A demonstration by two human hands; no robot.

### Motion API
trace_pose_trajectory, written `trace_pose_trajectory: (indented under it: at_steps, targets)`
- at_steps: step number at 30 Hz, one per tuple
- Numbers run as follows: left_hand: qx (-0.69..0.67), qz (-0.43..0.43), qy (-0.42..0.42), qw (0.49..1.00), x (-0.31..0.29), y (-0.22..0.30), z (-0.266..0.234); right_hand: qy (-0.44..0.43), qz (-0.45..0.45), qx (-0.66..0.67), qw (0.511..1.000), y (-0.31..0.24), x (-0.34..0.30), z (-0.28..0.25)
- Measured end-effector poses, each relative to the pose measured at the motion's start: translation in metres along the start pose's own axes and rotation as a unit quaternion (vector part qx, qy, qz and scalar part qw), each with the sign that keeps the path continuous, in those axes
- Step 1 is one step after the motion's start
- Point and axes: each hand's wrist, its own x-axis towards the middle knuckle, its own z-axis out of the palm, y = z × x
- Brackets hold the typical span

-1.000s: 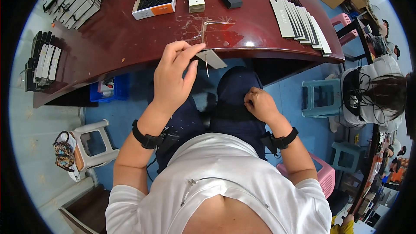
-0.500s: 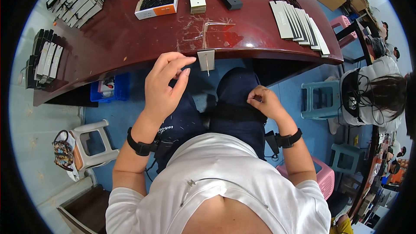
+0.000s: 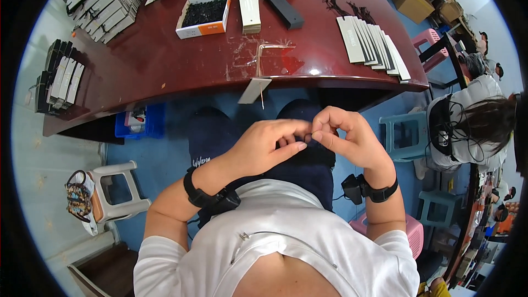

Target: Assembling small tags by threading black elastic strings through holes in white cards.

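My left hand (image 3: pixel 274 142) and my right hand (image 3: pixel 352 136) meet above my lap, fingertips close together. Both are closed in a pinch. Anything between the fingers is too small or too dark against my trousers (image 3: pixel 212 137) to make out. Beyond them, at the table's front edge, a light grey card tag (image 3: pixel 254 91) hangs tilted on a thin bent wire hook (image 3: pixel 259 58). The hook is fixed to the tabletop with clear tape. Neither hand touches the tag.
On the dark red table (image 3: pixel 181 69) are a box of black strings (image 3: pixel 203 14), a stack of pale tags (image 3: pixel 249 11), a black stack (image 3: pixel 283 8) and fanned tags with black strings (image 3: pixel 371 47). More bundles (image 3: pixel 107 8) lie left. A person (image 3: pixel 467 124) sits at right.
My left hand has left the tag and moved right and down to my right hand, which has risen slightly. The tag has swung from upright to tilted.
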Motion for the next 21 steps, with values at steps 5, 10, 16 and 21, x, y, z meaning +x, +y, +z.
trace_pose_trajectory:
  at_steps: [5, 10, 16, 21]
  targets:
    - [-0.094, -0.05, -0.027, 0.994, -0.009, 0.013, -0.034, 0.007, -0.088, -0.089, 0.992, -0.034, 0.007, -0.01]
    - [-0.05, 0.058, 0.022, 0.997, -0.001, 0.044, -0.094, 0.037, -0.138, -0.18, 0.973, -0.067, 0.031, -0.02]
    - [-0.283, 0.164, 0.174, 0.929, 0.051, 0.045, -0.172, 0.129, -0.191, -0.186, 0.955, -0.069, 0.082, -0.047]
    - [-0.503, 0.176, 0.161, 0.831, 0.1, 0.037, -0.227, 0.248, -0.147, -0.001, 0.958, -0.046, 0.134, -0.088]
